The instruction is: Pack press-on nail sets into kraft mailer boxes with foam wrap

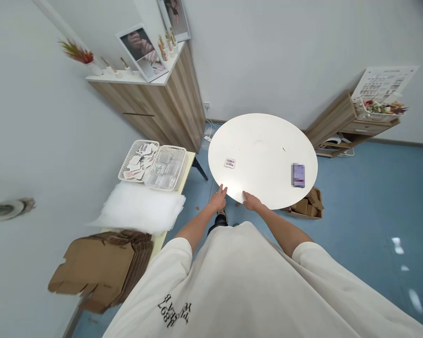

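Note:
At the near left rim of the round white table (261, 136), my left hand (218, 199) has its fingers stretched out and apart, with nothing in them. My right hand (252, 202) rests at the table's near edge, fingers extended and partly hidden; I see no object in it. A small flat card with purple-pink pieces (230, 163) lies on the tabletop, beyond my left hand. Farther right on the same surface is a purple rectangular item (298, 175), blurred by pixels. A tiny dark thing (284, 149) sits toward the right side, too small to name.
Left of me, a side table bears white baskets of packets (139, 162) and clear cases (166, 168), white foam sheets (141, 206) and flattened cardboard boxes (98, 263). A wooden cabinet (162, 108) stands behind. An open carton (308, 206) is on the floor at right, below a shelf (333, 117).

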The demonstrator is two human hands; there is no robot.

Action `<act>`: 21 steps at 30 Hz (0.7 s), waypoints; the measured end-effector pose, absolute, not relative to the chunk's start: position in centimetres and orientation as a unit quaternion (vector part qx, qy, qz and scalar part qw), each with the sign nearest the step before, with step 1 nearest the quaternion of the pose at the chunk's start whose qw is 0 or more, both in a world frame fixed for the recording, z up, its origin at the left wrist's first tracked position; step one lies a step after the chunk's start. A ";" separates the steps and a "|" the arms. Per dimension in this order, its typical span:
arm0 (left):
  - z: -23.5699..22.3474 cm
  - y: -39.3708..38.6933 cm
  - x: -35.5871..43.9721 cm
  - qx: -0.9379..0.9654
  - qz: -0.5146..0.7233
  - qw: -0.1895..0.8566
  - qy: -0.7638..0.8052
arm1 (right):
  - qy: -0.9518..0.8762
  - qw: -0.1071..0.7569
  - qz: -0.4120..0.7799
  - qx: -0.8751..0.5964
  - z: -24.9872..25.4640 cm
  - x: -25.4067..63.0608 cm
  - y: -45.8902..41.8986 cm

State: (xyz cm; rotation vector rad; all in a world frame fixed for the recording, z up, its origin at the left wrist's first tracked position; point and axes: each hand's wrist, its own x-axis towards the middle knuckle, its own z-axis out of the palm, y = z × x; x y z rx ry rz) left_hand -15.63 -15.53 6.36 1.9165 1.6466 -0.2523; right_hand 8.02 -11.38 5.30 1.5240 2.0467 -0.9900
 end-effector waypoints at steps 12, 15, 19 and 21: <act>8.9 -25.8 -20.6 0.668 -0.076 0.258 0.694 | 0.783 0.180 -0.336 0.491 7.2 3.0 -16.3; 9.4 -27.5 -23.1 0.655 -0.070 0.257 0.707 | 0.806 0.173 -0.330 0.460 7.5 0.2 -17.1; 9.6 -29.9 -27.3 0.646 -0.057 0.249 0.719 | 0.822 0.164 -0.331 0.432 7.8 -4.3 -18.6; 9.6 -31.1 -29.5 0.637 -0.057 0.238 0.731 | 0.826 0.161 -0.333 0.426 7.9 -6.7 -19.6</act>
